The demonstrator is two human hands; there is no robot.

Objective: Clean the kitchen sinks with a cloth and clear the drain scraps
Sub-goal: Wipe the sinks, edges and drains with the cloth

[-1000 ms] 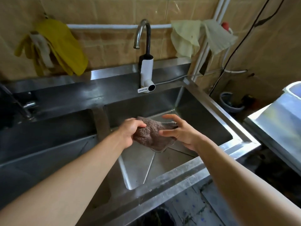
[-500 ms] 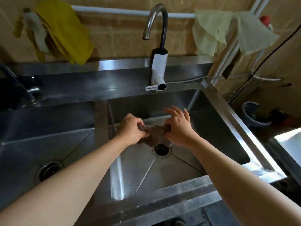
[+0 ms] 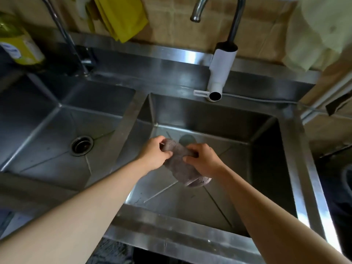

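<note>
- Fingers of my left hand [image 3: 156, 151] are curled tight round one end of the grey-brown cloth [image 3: 181, 164], thumb pressed on top.
- Fingers of my right hand [image 3: 204, 159] are curled onto the other end, pinching it, so the cloth is bunched between both hands.
- I see the cloth held up over the right sink basin [image 3: 264, 141], its loose end hanging down below my right wrist.
- I can see a round dark patch on the basin floor just behind the cloth; too blurred to name.
- Left sink basin [image 3: 47, 130] has its drain strainer [image 3: 82, 146] showing, well apart from my hands.
- White faucet body [image 3: 222, 71] stands on the steel back ledge above the right basin.
- Yellow rubber gloves [image 3: 122, 16] hang on the tiled wall, a pale cloth [image 3: 312, 35] hangs at far right, and a yellow bottle [image 3: 19, 46] sits far left.
</note>
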